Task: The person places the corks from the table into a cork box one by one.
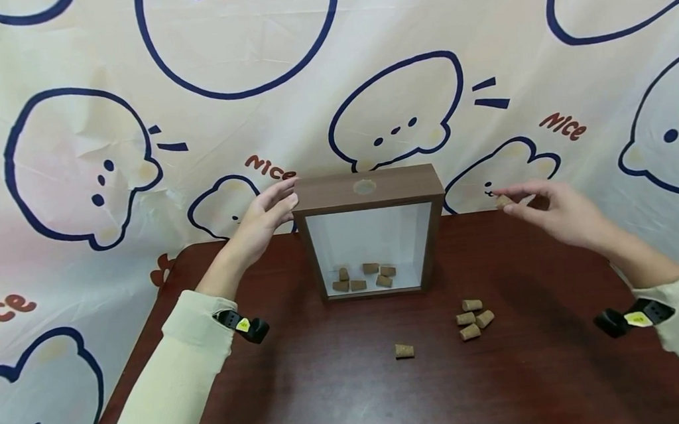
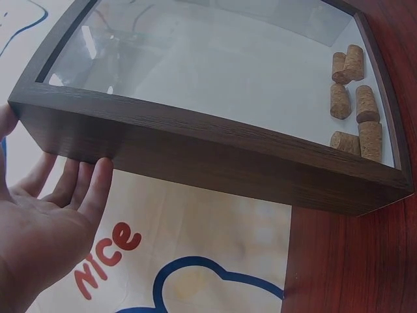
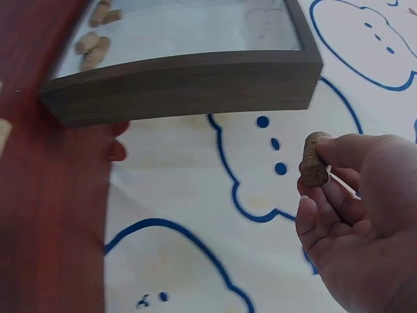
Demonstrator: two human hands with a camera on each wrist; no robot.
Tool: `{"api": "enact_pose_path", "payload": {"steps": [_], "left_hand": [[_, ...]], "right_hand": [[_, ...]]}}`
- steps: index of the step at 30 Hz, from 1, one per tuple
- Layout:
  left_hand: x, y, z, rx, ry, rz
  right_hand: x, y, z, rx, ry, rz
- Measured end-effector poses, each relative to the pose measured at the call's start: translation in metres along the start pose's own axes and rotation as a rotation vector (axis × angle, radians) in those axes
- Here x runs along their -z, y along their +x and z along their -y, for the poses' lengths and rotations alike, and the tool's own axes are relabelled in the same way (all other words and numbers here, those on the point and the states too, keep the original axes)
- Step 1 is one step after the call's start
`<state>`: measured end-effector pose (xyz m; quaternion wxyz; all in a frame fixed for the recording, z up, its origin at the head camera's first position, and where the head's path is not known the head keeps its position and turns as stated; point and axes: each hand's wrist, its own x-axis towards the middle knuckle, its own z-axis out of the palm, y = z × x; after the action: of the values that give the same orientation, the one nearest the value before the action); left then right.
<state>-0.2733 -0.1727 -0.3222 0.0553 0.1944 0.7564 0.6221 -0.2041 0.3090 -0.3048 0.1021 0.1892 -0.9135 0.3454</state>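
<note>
A brown wooden box frame point(image 1: 368, 190) with a clear front stands upright on the table, a round hole point(image 1: 364, 187) in its top. Several corks point(image 1: 370, 268) lie at the bottom inside it. My left hand point(image 1: 262, 221) touches the upper left corner of the frame, fingers fairly straight along its side in the left wrist view. Out to the right of the frame, my right hand point(image 1: 561, 211) pinches a cork point(image 3: 315, 160) between thumb and fingertips, raised above the table.
On the dark red table point(image 1: 341, 385), several loose corks point(image 1: 474, 319) lie in a group in front of the frame's right side. A single cork point(image 1: 404, 350) lies nearer the middle. A cartoon-printed cloth point(image 1: 284, 123) hangs close behind the table.
</note>
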Motion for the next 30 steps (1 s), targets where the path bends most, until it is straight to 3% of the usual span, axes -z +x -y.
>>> {"api": "enact_pose_path", "payload": {"steps": [5,12,19,24,30], "left_hand": [[0.0,-0.001,0.0,0.003,0.002,0.003],[0.001,0.0,0.0,-0.001,-0.001,-0.001],[0.001,-0.001,0.0,0.002,-0.01,0.0],[0.001,-0.001,0.0,-0.003,-0.013,-0.007],[-0.001,0.0,-0.001,0.0,-0.001,-0.001]], "right_hand": [[0.01,0.019,0.021,0.079,-0.051,-0.016],[0.012,0.041,0.051,0.077,-0.068,0.022],[-0.003,0.062,0.076,0.114,-0.068,0.058],[-0.014,0.076,0.087,0.176,-0.037,0.085],[-0.025,0.088,0.096,0.188,0.01,0.09]]}}
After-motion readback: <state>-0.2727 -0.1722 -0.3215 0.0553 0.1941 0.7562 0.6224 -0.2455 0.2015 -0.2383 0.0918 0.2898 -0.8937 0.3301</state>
